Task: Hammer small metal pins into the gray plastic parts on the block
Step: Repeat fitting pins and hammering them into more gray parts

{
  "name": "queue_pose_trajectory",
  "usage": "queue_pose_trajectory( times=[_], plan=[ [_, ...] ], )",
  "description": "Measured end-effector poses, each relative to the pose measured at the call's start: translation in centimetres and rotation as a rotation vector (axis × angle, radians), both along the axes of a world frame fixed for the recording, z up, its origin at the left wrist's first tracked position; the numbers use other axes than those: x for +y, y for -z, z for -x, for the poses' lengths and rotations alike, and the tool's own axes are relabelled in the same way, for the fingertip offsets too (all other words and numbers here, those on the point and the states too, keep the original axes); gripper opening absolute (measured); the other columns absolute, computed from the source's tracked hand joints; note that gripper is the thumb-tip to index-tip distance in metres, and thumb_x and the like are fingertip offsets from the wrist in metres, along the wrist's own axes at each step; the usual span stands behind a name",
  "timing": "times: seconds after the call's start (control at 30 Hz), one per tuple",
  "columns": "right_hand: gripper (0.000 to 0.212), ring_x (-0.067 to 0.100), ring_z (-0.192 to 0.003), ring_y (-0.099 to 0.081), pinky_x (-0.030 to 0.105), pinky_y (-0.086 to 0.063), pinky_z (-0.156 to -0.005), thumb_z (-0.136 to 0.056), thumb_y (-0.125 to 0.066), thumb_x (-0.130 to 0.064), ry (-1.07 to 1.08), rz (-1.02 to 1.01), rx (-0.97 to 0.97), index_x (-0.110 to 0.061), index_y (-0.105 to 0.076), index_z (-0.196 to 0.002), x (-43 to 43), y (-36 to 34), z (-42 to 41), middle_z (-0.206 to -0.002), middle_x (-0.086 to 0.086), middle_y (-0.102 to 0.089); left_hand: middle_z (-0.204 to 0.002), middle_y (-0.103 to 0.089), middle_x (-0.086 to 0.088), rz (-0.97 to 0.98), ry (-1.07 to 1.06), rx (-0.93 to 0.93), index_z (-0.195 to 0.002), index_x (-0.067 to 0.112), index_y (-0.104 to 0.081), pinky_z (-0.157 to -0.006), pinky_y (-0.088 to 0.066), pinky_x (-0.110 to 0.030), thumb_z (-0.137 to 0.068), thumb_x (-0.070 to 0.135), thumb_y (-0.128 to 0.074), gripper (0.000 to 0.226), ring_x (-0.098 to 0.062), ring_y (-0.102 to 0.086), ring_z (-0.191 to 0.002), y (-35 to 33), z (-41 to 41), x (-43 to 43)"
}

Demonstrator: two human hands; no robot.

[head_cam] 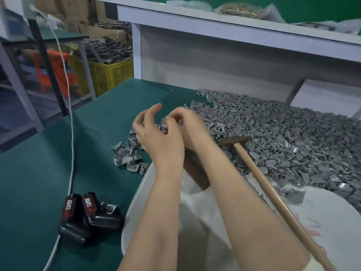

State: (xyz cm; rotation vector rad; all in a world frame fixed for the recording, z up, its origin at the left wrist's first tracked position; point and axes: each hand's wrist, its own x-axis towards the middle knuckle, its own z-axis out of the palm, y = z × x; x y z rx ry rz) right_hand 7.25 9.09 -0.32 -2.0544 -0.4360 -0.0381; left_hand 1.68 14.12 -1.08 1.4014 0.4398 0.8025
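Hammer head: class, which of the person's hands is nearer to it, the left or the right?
Right. The right hand is just left of the hammer head in the picture; the left hand is farther left still, beyond the right hand.

Two hands are in view: one left hand and one right hand. There is one hammer, and one brown block, partly hidden. The gray plastic parts lie in one heap, far too many to count, with about a dozen more in a loose cluster. There are also two black devices marked TAPER, one white cable and one yellow crate.
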Motion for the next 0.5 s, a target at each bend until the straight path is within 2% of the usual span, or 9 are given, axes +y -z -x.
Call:
queue_pose_trajectory(
  times=[0.03, 0.1, 0.17, 0.23, 0.3, 0.37, 0.4, 0.43, 0.5],
  plan=[
    [0.012, 0.022, -0.079, -0.058, 0.027, -0.045, -0.074, -0.089, -0.059, -0.014, 0.046, 0.023, -0.079, -0.004, -0.064, -0.094, -0.7, -0.5, 0.4, -0.09, 0.009, -0.066, -0.121, -0.039, 0.003, 0.029, 0.061, 0.03, -0.111, 0.03, -0.058, -0.1, -0.041, -0.035, -0.092, 0.018, -0.053, 0.023, -0.017, -0.051, -0.111, 0.2, -0.1, 0.0],
    [0.007, 0.023, -0.077, -0.062, 0.033, -0.05, -0.075, -0.084, -0.068, -0.013, 0.068, 0.03, -0.144, -0.008, -0.063, -0.086, -3.3, -1.4, 0.7, -0.082, 0.003, -0.065, -0.12, -0.051, 0.001, 0.052, 0.216, 0.066, -0.115, 0.026, -0.06, -0.095, -0.046, -0.03, -0.094, 0.027, -0.053, 0.022, -0.006, -0.058, -0.095, 0.6, -0.3, -0.3],
    [0.005, 0.023, -0.079, -0.065, 0.034, -0.053, -0.078, -0.082, -0.067, -0.006, 0.032, 0.038, -0.148, -0.007, -0.063, -0.086, -5.2, -1.7, 1.5, -0.085, 0.005, -0.067, -0.106, -0.066, -0.002, -0.013, 0.331, 0.082, -0.109, 0.019, -0.064, -0.093, -0.048, -0.037, -0.095, 0.031, -0.052, 0.022, -0.009, -0.062, -0.091, 0.9, -0.4, -0.8],
    [0.009, 0.019, -0.083, -0.066, 0.033, -0.054, -0.081, -0.083, -0.063, -0.001, 0.007, 0.081, -0.16, -0.008, -0.065, -0.088, -6.0, -1.5, 2.5, -0.089, 0.004, -0.068, -0.097, -0.07, -0.005, -0.084, 0.349, 0.071, -0.102, 0.015, -0.067, -0.09, -0.05, -0.041, -0.094, 0.029, -0.054, 0.021, -0.019, -0.064, -0.094, 1.1, -0.4, -1.3],
    [0.013, 0.013, -0.088, -0.066, 0.027, -0.054, -0.084, -0.086, -0.062, -0.003, 0.017, 0.021, -0.119, -0.013, -0.065, -0.093, -6.8, -1.4, 2.6, -0.095, 0.001, -0.069, -0.094, -0.07, -0.005, -0.1, 0.333, 0.036, -0.097, 0.014, -0.066, -0.09, -0.05, -0.041, -0.094, 0.025, -0.055, 0.016, -0.021, -0.065, -0.094, 1.2, -0.5, -1.5],
    [0.017, 0.013, -0.092, -0.066, 0.026, -0.053, -0.086, -0.089, -0.058, -0.004, 0.058, -0.131, -0.045, -0.015, -0.062, -0.101, -7.0, -1.6, 2.5, -0.101, 0.003, -0.069, -0.091, -0.07, -0.003, -0.041, 0.294, -0.019, -0.093, 0.016, -0.064, -0.089, -0.052, -0.037, -0.095, 0.02, -0.053, 0.012, -0.018, -0.066, -0.091, 1.2, -0.6, -1.4],
    [0.017, 0.014, -0.093, -0.066, 0.027, -0.053, -0.087, -0.09, -0.058, -0.005, 0.103, -0.137, -0.034, -0.015, -0.062, -0.103, -6.7, -1.4, 2.4, -0.103, 0.004, -0.069, -0.088, -0.069, -0.001, 0.023, 0.249, -0.055, -0.091, 0.017, -0.063, -0.087, -0.053, -0.032, -0.096, 0.018, -0.053, 0.012, -0.016, -0.066, -0.088, 1.1, -0.6, -1.3],
    [0.017, 0.013, -0.093, -0.065, 0.028, -0.051, -0.089, -0.089, -0.058, -0.006, 0.151, -0.064, -0.076, -0.014, -0.063, -0.103, -6.2, -1.0, 2.0, -0.103, 0.003, -0.069, -0.085, -0.069, 0.001, 0.107, 0.194, -0.098, -0.089, 0.017, -0.063, -0.082, -0.053, -0.025, -0.096, 0.016, -0.053, 0.012, -0.013, -0.067, -0.085, 1.0, -0.7, -1.0],
    [0.018, 0.013, -0.095, -0.062, 0.025, -0.047, -0.091, -0.088, -0.058, -0.01, 0.166, 0.261, -0.235, -0.015, -0.069, -0.101, -4.4, 0.1, 1.3, -0.103, 0.001, -0.07, -0.083, -0.068, 0.002, 0.292, 0.089, -0.19, -0.087, 0.014, -0.062, -0.074, -0.051, -0.016, -0.095, 0.012, -0.053, 0.012, -0.007, -0.066, -0.08, 0.9, -0.9, -0.3]
  ],
)
